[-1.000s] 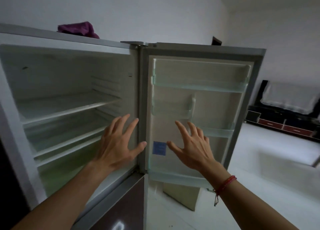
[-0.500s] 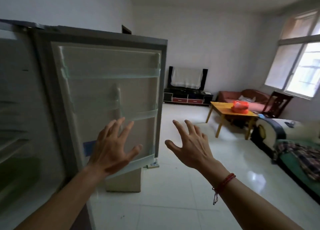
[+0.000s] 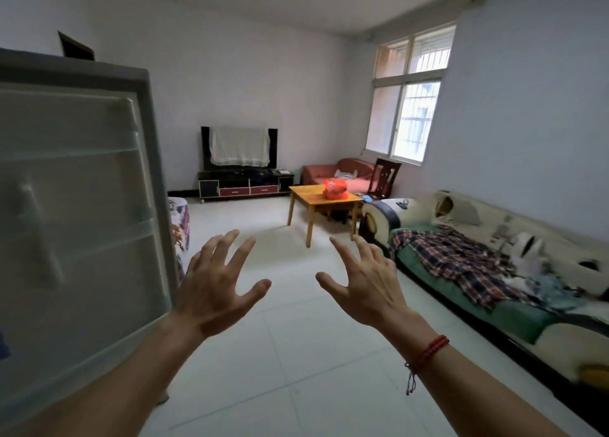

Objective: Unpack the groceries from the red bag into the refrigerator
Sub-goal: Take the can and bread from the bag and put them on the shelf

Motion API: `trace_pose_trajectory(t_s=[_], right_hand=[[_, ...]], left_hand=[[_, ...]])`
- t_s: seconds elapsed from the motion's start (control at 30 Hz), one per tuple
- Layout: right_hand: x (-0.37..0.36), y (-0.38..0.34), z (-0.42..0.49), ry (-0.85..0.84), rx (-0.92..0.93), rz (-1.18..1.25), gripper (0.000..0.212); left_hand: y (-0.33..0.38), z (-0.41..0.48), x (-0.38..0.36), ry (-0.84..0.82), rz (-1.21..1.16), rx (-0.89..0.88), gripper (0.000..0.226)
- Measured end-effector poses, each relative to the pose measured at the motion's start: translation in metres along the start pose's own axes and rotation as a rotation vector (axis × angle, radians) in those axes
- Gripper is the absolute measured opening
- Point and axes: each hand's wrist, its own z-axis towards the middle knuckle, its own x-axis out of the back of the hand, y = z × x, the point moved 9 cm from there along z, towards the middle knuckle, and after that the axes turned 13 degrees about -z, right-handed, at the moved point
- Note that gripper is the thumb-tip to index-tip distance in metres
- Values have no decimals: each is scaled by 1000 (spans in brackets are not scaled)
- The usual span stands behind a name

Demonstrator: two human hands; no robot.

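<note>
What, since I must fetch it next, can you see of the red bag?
The red bag is orange-red, of what looks like thin glossy plastic, with pale print. It is full and rounded, gathered at the top, and sits on the yellow wooden table across the room, towards its far side. Only the table touches it; its contents are hidden.

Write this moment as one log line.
left hand: spread, empty | right hand: spread, empty | red bag: on yellow table | fridge door: open
</note>
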Motion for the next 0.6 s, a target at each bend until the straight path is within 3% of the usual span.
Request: trace_pose_trajectory(t_s=[0.27, 0.6], right_hand=[[-4, 88, -10, -10, -95, -31, 89], [-17, 119, -2, -19, -146, -52, 90]], left_hand=[[70, 36, -51, -25, -45, -102, 78], [85, 58, -82, -46, -73, -144, 76]])
